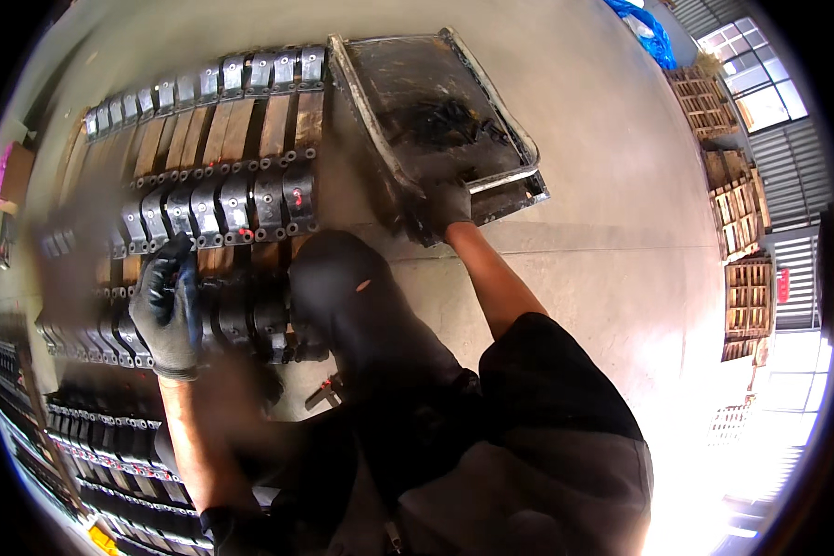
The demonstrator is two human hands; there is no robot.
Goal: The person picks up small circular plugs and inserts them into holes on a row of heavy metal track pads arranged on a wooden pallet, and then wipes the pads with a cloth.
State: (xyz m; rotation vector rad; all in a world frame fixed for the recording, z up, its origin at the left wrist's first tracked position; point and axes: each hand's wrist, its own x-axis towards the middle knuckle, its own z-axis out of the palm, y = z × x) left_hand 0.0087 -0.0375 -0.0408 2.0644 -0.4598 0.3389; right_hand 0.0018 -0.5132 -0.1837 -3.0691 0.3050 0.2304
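Observation:
My left hand (169, 310), in a grey work glove with dark fingers, is raised over rows of black curved metal brackets (206, 211). Its fingers curl toward the thumb; whatever they pinch, if anything, does not show. On the right, a dark cart (415, 65) with a worn, pale metal rail holds a heap of small black parts (449, 120). At the cart's near side my gloved right hand (447, 204) is closed around the rail, its fingertips mostly hidden. A few brackets carry red marks.
Wooden pallet boards (221, 130) lie beneath the brackets. More rows of black parts (111, 435) stand at lower left. A small red-and-black object (324, 394) lies on the floor near my knee. Wooden pallets (749, 296) are stacked by the right wall, with blue plastic sheeting (653, 37) beyond.

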